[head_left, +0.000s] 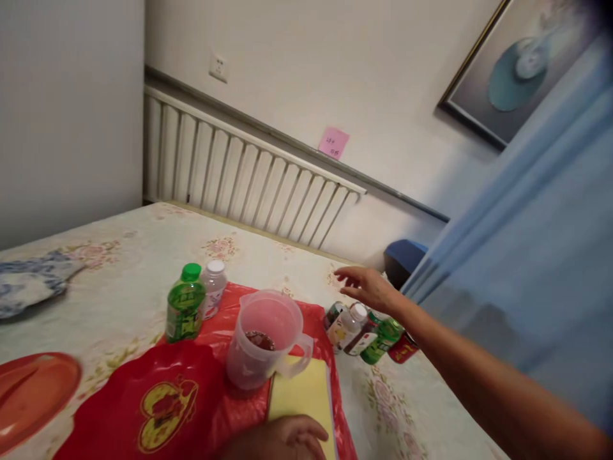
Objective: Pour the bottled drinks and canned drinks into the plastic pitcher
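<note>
The right hand [366, 287], fingers parted and lightly bent around nothing, hangs just above the white-capped bottle [343, 329] in view; the bottle stands upright beside the red sheet [313, 312]. The left hand [282, 439], loosely curled near the yellow pad [304, 390], is farther off, its grip indeterminable.

A: so what's on that flowery tabletop [148, 275]?
B: red plastic sheet [244, 407] mid-table, blurry blue-and-white something [33, 285] near the left edge, orange-red dish [43, 386] this side of it, bottles and cans [363, 338] toward the right.
</note>
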A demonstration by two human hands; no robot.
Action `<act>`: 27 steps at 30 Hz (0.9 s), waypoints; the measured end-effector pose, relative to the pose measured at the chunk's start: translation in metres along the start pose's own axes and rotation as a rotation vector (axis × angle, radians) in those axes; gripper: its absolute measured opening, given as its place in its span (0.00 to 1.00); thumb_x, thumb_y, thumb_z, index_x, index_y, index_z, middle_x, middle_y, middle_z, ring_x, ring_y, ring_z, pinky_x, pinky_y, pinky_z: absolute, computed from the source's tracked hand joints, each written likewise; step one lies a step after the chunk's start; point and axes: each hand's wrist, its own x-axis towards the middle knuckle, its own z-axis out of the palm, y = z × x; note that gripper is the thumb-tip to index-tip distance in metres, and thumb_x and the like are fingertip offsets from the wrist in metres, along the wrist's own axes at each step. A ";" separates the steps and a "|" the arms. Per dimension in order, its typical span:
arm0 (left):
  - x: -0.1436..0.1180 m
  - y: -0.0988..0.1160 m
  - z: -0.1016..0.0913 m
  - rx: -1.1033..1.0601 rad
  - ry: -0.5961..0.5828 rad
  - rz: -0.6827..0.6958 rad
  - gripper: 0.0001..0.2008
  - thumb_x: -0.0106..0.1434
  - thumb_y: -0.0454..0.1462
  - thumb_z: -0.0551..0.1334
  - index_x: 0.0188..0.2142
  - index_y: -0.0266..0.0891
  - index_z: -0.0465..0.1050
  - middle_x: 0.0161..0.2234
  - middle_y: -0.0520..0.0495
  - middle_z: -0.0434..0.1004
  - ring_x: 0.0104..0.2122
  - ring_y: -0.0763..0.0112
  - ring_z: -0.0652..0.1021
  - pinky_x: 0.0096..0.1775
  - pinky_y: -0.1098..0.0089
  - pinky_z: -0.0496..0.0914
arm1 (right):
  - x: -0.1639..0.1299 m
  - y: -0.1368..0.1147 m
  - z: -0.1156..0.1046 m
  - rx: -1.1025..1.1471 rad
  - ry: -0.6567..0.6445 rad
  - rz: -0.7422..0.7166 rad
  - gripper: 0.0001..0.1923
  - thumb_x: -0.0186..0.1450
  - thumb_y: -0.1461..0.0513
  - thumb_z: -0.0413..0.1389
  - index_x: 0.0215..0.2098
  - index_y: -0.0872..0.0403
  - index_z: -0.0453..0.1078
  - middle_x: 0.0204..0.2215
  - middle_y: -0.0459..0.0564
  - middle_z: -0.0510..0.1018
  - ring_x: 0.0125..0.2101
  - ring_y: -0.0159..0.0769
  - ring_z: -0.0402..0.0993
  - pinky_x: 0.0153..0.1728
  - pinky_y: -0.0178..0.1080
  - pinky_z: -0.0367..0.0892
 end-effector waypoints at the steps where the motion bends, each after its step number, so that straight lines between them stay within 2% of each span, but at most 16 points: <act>1: 0.002 0.000 -0.003 -0.009 -0.003 0.001 0.20 0.61 0.44 0.66 0.50 0.40 0.70 0.46 0.45 0.76 0.43 0.64 0.77 0.44 0.61 0.72 | -0.021 0.015 -0.003 0.006 0.049 0.049 0.18 0.58 0.66 0.60 0.47 0.55 0.75 0.38 0.51 0.82 0.31 0.33 0.76 0.35 0.37 0.71; 5: 0.002 -0.002 -0.004 -0.112 0.015 0.015 0.28 0.48 0.44 0.73 0.48 0.41 0.72 0.42 0.45 0.77 0.41 0.62 0.78 0.40 0.64 0.71 | -0.095 0.070 0.005 0.113 0.220 0.342 0.16 0.58 0.63 0.56 0.44 0.55 0.75 0.34 0.49 0.82 0.30 0.35 0.78 0.34 0.37 0.72; 7: 0.000 0.000 -0.001 -0.125 0.033 0.014 0.28 0.47 0.44 0.73 0.48 0.40 0.73 0.42 0.44 0.77 0.42 0.61 0.78 0.40 0.63 0.71 | -0.119 0.087 0.018 0.097 0.256 0.412 0.14 0.57 0.63 0.54 0.41 0.55 0.74 0.31 0.49 0.81 0.29 0.37 0.78 0.32 0.38 0.72; 9: -0.001 0.002 0.002 -0.092 0.037 -0.003 0.28 0.48 0.43 0.72 0.48 0.40 0.72 0.42 0.43 0.77 0.42 0.61 0.78 0.41 0.63 0.71 | -0.131 0.095 0.032 0.072 0.281 0.457 0.14 0.56 0.63 0.55 0.40 0.54 0.74 0.30 0.48 0.81 0.28 0.38 0.78 0.32 0.39 0.73; 12: 0.000 0.004 0.002 -0.073 0.020 -0.018 0.28 0.49 0.42 0.72 0.49 0.40 0.72 0.41 0.43 0.77 0.42 0.61 0.78 0.41 0.62 0.71 | -0.125 0.096 0.050 0.029 0.302 0.462 0.20 0.57 0.61 0.56 0.48 0.56 0.72 0.40 0.53 0.80 0.31 0.39 0.78 0.35 0.41 0.73; 15: 0.001 0.001 -0.002 -0.086 0.001 -0.002 0.27 0.50 0.41 0.71 0.50 0.41 0.71 0.41 0.43 0.78 0.43 0.60 0.78 0.42 0.62 0.71 | -0.104 0.092 0.062 -0.029 0.284 0.411 0.29 0.59 0.60 0.56 0.59 0.57 0.65 0.50 0.58 0.75 0.34 0.39 0.76 0.39 0.41 0.71; 17: 0.002 -0.002 -0.004 -0.094 -0.003 0.004 0.27 0.51 0.42 0.71 0.50 0.41 0.72 0.43 0.42 0.78 0.44 0.59 0.78 0.42 0.62 0.71 | -0.090 0.089 0.067 -0.072 0.251 0.375 0.31 0.59 0.60 0.58 0.61 0.55 0.63 0.53 0.57 0.72 0.36 0.38 0.75 0.41 0.41 0.69; 20: 0.002 -0.004 -0.005 -0.122 -0.009 0.016 0.26 0.51 0.42 0.71 0.50 0.40 0.72 0.44 0.42 0.77 0.44 0.60 0.78 0.42 0.63 0.71 | -0.074 0.087 0.072 -0.128 0.188 0.349 0.28 0.57 0.61 0.60 0.57 0.53 0.68 0.50 0.55 0.74 0.36 0.39 0.74 0.43 0.40 0.66; 24: 0.003 -0.005 -0.006 -0.141 -0.032 0.033 0.26 0.51 0.42 0.71 0.50 0.40 0.72 0.43 0.42 0.77 0.43 0.61 0.77 0.41 0.63 0.71 | -0.066 0.086 0.075 -0.174 0.138 0.350 0.16 0.60 0.62 0.57 0.46 0.53 0.75 0.40 0.51 0.75 0.37 0.39 0.72 0.41 0.37 0.64; 27: 0.004 -0.006 -0.006 -0.171 -0.028 0.039 0.26 0.50 0.42 0.72 0.49 0.39 0.73 0.42 0.42 0.77 0.41 0.62 0.77 0.39 0.64 0.72 | -0.068 0.085 0.075 -0.195 0.123 0.355 0.14 0.59 0.64 0.57 0.43 0.52 0.76 0.37 0.50 0.75 0.36 0.37 0.72 0.40 0.36 0.64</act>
